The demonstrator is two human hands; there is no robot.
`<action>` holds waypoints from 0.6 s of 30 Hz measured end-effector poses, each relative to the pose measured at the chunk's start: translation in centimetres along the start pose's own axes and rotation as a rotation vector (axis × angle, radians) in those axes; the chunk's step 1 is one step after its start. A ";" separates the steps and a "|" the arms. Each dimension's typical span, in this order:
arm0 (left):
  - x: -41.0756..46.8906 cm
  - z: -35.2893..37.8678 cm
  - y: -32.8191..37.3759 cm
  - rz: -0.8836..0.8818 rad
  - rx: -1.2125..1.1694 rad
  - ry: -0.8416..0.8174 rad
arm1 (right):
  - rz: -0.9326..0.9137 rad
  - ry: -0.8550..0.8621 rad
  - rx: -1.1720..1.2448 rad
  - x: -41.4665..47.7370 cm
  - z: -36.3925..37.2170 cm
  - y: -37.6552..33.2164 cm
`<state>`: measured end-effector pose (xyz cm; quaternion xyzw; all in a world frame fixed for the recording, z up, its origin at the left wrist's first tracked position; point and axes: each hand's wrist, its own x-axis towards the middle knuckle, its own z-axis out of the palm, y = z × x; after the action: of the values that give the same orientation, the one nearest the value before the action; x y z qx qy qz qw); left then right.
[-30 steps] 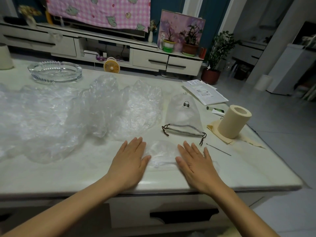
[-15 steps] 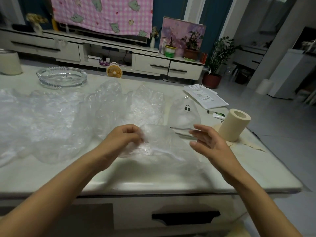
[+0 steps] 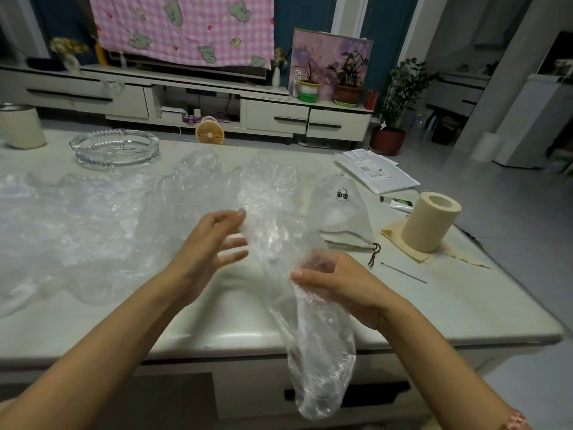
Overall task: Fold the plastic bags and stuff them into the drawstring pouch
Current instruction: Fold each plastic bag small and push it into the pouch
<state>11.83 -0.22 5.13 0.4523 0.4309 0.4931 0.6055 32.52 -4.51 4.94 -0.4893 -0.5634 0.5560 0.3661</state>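
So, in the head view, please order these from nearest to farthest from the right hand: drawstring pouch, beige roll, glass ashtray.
1. drawstring pouch, just beyond the right hand.
2. beige roll, farther right.
3. glass ashtray, far back left.

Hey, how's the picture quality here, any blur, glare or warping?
Head view: dim indoor light; the left hand shows motion-blurred fingers; soft glare along the table front edge; glints on the plastic bag the right hand holds; wide-angle lens bows straight edges.

dim indoor light, soft table (image 3: 217, 333) glare, wide-angle edge distortion
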 end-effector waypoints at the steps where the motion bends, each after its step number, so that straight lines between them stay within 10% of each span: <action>1: -0.5 0.3 -0.5 -0.061 0.032 -0.055 | -0.017 0.036 0.044 0.0 0.0 0.1; 18: -2.8 3.1 -2.8 -0.049 0.362 -0.185 | -0.013 -0.062 0.225 -0.3 0.3 0.8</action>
<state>15.02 -3.64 3.27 0.5866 0.4659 0.3492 0.5630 32.40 -4.93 4.15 -0.4242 -0.5116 0.6281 0.4048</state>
